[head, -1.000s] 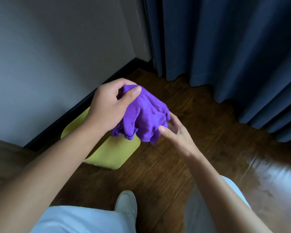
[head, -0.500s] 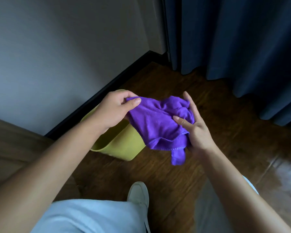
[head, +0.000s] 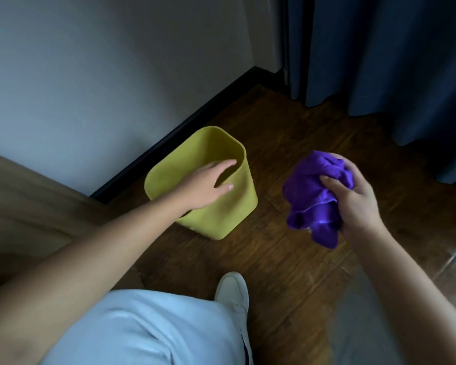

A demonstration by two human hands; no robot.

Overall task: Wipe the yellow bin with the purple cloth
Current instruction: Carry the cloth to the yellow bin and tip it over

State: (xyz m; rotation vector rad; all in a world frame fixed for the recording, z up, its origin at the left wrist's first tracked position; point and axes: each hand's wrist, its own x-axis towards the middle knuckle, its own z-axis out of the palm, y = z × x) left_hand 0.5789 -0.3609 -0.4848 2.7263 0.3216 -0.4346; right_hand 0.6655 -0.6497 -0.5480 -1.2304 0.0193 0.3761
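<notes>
The yellow bin stands upright on the wooden floor close to the wall's black skirting. My left hand hovers over its open mouth, fingers spread, holding nothing; whether it touches the rim I cannot tell. The purple cloth is bunched up to the right of the bin, above the floor. My right hand is closed around it, with a loose end hanging below the fist.
A grey wall rises at the left and dark blue curtains hang at the back right. A wooden furniture edge sits at the left. My knee in light trousers and a white shoe are below the bin.
My left hand let go of the cloth and moved down over the bin. My right hand took the whole cloth, bunched it and drew it away to the right. The camera tilted so the bin shows fully.
</notes>
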